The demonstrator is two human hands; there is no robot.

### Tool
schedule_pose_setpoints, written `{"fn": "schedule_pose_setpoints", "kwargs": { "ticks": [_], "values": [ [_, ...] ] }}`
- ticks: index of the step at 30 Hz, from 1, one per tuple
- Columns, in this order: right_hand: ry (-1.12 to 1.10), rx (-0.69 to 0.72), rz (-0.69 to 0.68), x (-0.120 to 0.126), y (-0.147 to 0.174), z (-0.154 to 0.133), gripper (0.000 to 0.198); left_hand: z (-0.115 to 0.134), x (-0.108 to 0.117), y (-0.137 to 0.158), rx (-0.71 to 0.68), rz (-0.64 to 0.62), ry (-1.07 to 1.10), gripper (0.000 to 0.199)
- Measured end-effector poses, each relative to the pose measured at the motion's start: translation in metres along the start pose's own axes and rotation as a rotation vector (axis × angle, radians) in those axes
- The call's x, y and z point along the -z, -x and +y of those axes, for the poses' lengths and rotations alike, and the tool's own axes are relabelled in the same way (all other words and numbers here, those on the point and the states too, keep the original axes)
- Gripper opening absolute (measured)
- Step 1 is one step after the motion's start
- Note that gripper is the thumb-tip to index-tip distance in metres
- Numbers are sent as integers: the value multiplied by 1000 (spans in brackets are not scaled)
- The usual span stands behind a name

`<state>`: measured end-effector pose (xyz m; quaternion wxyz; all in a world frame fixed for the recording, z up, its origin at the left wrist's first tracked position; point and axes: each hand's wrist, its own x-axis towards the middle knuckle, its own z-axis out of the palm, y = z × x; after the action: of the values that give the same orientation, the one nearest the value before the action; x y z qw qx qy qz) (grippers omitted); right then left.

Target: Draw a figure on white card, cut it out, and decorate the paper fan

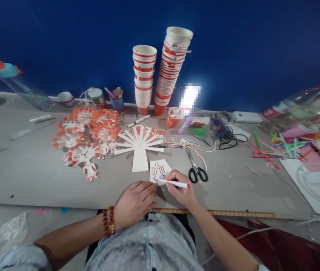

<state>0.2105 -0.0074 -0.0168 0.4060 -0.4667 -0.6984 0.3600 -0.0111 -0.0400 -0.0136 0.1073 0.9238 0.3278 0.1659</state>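
Note:
A white paper piece [164,165] lies on the table in front of me, with a figure outlined on it in dark red. My right hand [181,188] grips a white marker [176,183] with a red end, its tip at the lower part of the drawing. Flat and palm down, my left hand [137,197] rests with its fingertips at the paper's lower left edge; its thumb is hidden. Just beyond is a white cut paper cup [140,160] fanned into strips. Black-handled scissors [198,175] lie partly open to the right.
Red-and-white paper cutouts [88,139] are piled at the left. Two tall paper cup stacks [144,81] stand by the blue wall. A purple glue stick [186,124] and black cord [227,137] lie beyond the scissors. Colourful scraps [315,150] and bottles [298,107] crowd the right.

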Motion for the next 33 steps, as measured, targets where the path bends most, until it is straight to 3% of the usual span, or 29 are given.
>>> {"fn": "schedule_pose_setpoints", "kwargs": {
  "ticks": [33],
  "values": [
    [72,-35,-64,0,-1,0,9,2,1,0,30,-28,29,20]
  ]
}}
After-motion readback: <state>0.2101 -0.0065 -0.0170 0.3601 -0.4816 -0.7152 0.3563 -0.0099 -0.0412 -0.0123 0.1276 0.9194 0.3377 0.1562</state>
